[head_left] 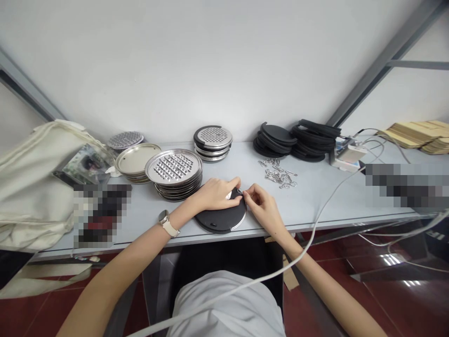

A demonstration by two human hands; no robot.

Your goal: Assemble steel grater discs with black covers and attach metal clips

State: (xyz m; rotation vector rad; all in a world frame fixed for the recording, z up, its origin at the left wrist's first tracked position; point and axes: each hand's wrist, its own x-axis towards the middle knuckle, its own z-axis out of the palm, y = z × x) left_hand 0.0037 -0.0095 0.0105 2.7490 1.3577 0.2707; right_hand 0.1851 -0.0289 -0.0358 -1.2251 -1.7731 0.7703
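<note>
A round black disc (215, 217) with a silvery metal rim along its right edge lies flat at the front of the table. My left hand (218, 194) rests over its top and grips it, with thumb and index finger near the far right edge. There, a small metal clip (240, 191) shows between both hands. The fingers of my right hand (261, 206) are pinched at this clip. Beyond my right hand lies a loose heap of small metal clips (278, 177). Left of the disc stands a stack of round metal graters (174, 167).
Round metal plates (138, 159) and another grater stack (213, 135) stand farther back. Black discs (275, 135) and curved black rims (314, 138) are piled at back right. A white cable (317, 220) crosses before my right arm. A cloth bag (52, 154) lies left.
</note>
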